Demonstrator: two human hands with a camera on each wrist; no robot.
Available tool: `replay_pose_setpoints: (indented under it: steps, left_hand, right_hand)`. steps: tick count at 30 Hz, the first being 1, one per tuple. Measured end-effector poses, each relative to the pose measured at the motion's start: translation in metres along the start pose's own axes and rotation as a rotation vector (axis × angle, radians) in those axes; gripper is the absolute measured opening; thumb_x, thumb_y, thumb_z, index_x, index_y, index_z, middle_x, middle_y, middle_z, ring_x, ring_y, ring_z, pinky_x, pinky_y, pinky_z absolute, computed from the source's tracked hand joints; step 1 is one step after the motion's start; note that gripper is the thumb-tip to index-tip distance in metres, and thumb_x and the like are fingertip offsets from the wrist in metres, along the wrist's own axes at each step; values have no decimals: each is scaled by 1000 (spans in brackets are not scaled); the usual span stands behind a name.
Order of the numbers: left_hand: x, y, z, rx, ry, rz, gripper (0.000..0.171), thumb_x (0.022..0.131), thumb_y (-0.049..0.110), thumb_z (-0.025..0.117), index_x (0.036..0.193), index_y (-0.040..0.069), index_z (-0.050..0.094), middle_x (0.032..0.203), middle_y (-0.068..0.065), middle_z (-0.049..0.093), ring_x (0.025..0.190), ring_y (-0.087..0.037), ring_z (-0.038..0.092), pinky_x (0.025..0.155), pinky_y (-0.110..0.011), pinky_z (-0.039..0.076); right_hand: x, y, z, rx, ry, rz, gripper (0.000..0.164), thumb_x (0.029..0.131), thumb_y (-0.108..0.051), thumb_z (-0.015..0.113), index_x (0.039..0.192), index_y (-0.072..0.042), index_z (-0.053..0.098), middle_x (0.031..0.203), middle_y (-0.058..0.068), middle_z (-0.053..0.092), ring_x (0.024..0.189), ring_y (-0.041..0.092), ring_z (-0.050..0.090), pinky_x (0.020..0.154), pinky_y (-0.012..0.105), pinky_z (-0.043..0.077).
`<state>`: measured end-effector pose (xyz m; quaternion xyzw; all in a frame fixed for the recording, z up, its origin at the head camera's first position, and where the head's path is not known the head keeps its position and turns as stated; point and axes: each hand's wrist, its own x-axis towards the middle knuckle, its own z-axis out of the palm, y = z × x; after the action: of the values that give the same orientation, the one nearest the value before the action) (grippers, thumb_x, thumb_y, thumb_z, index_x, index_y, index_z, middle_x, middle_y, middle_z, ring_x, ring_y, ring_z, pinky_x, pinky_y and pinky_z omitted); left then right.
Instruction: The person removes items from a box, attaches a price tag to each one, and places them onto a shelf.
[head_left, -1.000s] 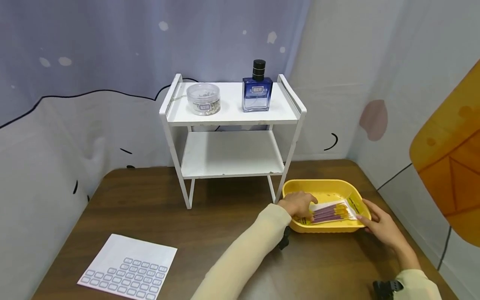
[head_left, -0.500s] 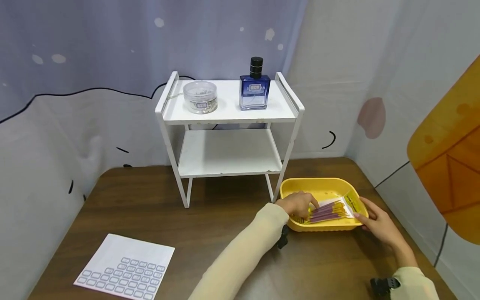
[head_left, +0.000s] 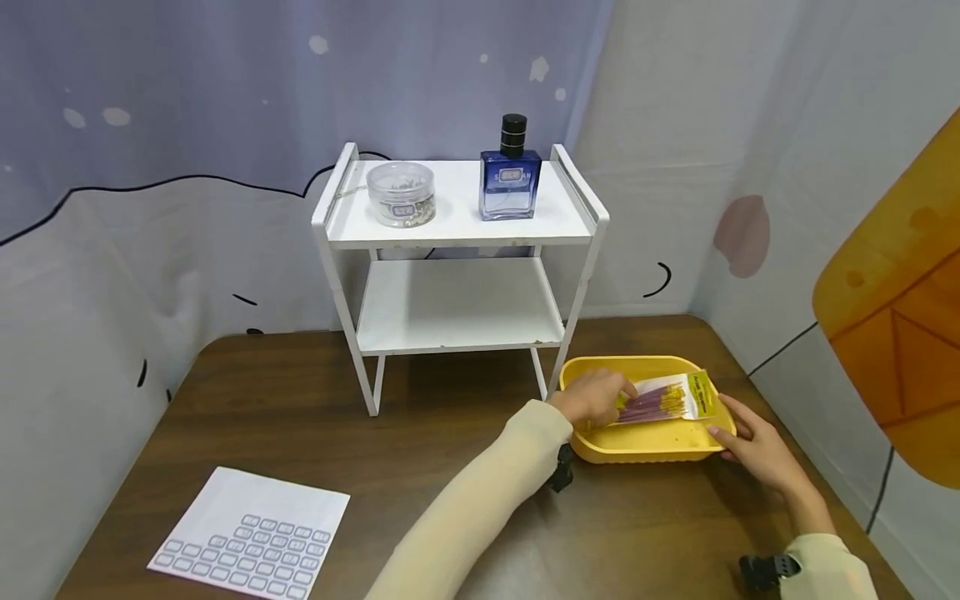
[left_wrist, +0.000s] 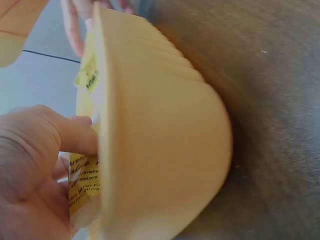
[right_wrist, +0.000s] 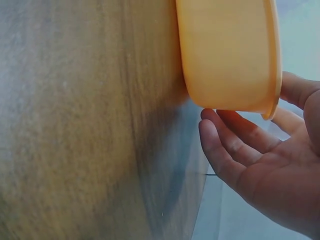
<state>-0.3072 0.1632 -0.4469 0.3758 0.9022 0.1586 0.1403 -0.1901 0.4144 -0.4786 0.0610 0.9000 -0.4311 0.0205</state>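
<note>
In the head view a yellow plastic basin [head_left: 645, 454] stands on the table at the right. My left hand [head_left: 595, 397] reaches over its left end and pinches a pack of paintbrushes [head_left: 660, 402], a flat clear packet with purple handles and a yellow label. The left wrist view shows the thumb on the printed yellow part of the packet [left_wrist: 85, 192], partly hidden by the basin wall [left_wrist: 160, 115]. My right hand [head_left: 767, 450] holds the basin's right end. In the right wrist view its thumb lies at the rim, with the fingertips [right_wrist: 209, 127] against the outside wall.
A white two-tier rack [head_left: 461, 304] stands behind the basin's left side. On its top shelf are a round clear jar [head_left: 401, 196] and a blue perfume bottle [head_left: 510, 185]. A sheet of labels [head_left: 251, 533] lies at the table's front left.
My left hand has shifted the pack of paintbrushes up and back within the basin, its labelled end now higher at the far rim. My right hand stays on the basin.
</note>
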Motion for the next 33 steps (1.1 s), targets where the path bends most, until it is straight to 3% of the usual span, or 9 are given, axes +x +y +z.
replay_pose_setpoints:
  steps: [4,6,9,12,22,25,28,31,33]
  left_hand:
    - [-7,1,-13,-19,27,12,57,86,-3,67,133,29,65,141,10,60,106,-6,54,62,-19,39]
    - [-11,2,-19,-53,30,18,59,85,-6,64,134,27,65,142,8,60,80,-6,51,51,-19,32]
    - [-19,1,-31,-92,49,11,60,86,-7,62,135,27,64,144,5,58,54,-6,29,43,-20,20]
    - [-27,0,-41,-97,88,2,59,86,-6,62,135,28,64,143,3,59,47,-9,13,43,-19,17]
    - [-62,-2,-55,-143,136,22,63,81,-9,61,134,25,65,140,2,62,46,-8,16,40,-17,19]
    - [-79,-7,-56,-174,127,47,60,80,-8,62,132,23,67,139,1,63,52,-7,29,42,-17,23]
    - [-100,-15,-60,-233,105,71,54,82,-7,66,129,20,69,134,0,66,73,-8,50,51,-16,35]
    - [-122,-25,-64,-273,78,106,49,83,-6,68,126,17,71,127,-1,70,91,-9,55,61,-16,41]
    - [-138,-34,-65,-298,48,130,47,84,-6,69,126,15,71,124,-3,71,82,-10,55,60,-16,41]
  right_hand:
    - [-1,-1,-2,24,-9,16,72,103,-22,54,156,6,15,134,43,48,84,1,62,71,26,58]
    - [-3,-1,-1,39,-15,20,72,103,-22,55,156,6,14,137,44,45,85,0,62,72,26,59]
    - [-2,-2,0,59,-23,10,73,103,-22,55,156,7,13,139,46,41,87,-1,62,73,27,59]
    - [-2,-2,1,68,-20,-3,73,103,-21,56,155,7,14,138,46,42,86,-1,62,72,27,59]
    - [0,3,1,59,-9,1,74,102,-21,57,155,7,13,136,44,44,85,-5,61,71,27,59]
    - [0,3,2,61,-4,2,74,102,-20,57,155,8,14,135,44,45,84,-5,60,71,27,59]
    - [-1,2,3,64,-1,8,75,102,-20,58,154,9,13,136,44,44,83,-4,61,71,27,59]
    - [-1,1,3,63,-2,18,75,102,-21,57,155,8,13,137,44,43,83,-4,61,71,26,59]
    - [-1,0,2,53,-7,19,75,102,-22,57,155,8,12,137,44,43,83,-4,61,71,26,59]
